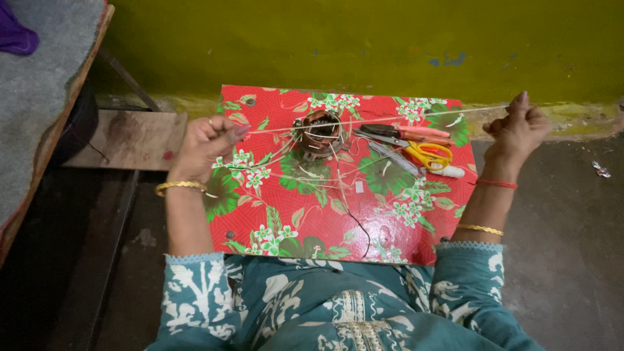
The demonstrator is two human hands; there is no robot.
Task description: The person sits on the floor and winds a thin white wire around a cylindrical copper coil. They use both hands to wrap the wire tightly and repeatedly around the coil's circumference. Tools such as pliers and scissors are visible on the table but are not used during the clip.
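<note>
Two hands, left hand (pixel 207 140) and right hand (pixel 518 128), are pinching one taut thread (pixel 383 117) with closed fingers across one coil (pixel 320 132); two scissors (pixel 426 154) are lying on the worktop (pixel 292 221).

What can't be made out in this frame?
Head view:
- Right hand: fist hides how it grips the string.
- Round wound part: too small to tell how the string ties in.
- Tools: overlapping, count unclear.
- Left hand: fingertips hide the pinch.

We seem to sit in a small home workshop: a bare concrete floor (pixel 559 260), a stained yellow-green wall (pixel 364 39) at twelve o'clock, and a floral board (pixel 292 221) bearing pliers (pixel 406 133), scissors (pixel 426 155) and a copper-wound coil (pixel 320 132).
</note>
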